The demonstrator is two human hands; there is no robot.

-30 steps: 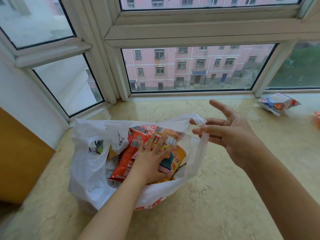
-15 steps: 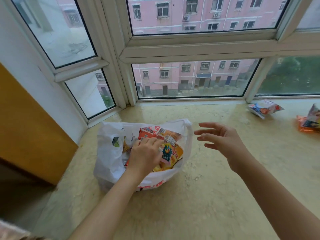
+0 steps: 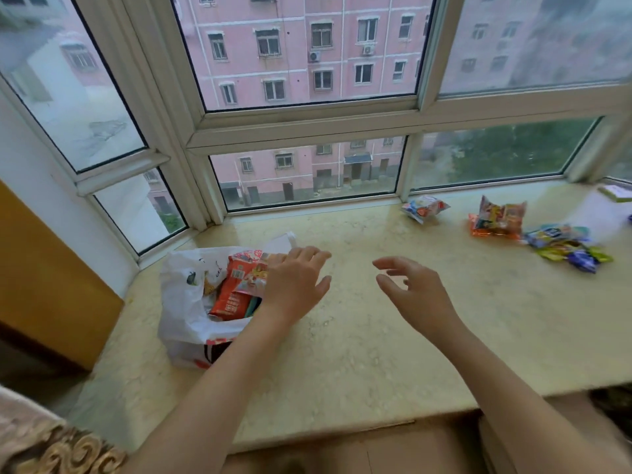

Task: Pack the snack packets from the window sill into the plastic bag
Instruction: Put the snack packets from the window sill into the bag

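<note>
Moved: left hand [image 3: 294, 282] lifted off the packets, both hands now loose and holding nothing
Right hand [image 3: 415, 290]: over the window sill [image 3: 359, 354], fingers relaxed
Plastic bag [image 3: 186, 302]: white, crumpled, sill's left end, orange snack packets [image 3: 236, 285] inside
Loose packets [image 3: 497, 218]: far right
Writing: too blurry

The plastic bag [image 3: 186, 302] sits on the window sill [image 3: 359, 354] under and left of the left hand [image 3: 295, 282], with snack packets [image 3: 236, 289] in it. The right hand [image 3: 415, 295] hangs right of the left hand. More packets [image 3: 497, 218] lie beyond, far right of the right hand, near the window [image 3: 307, 172].
</note>
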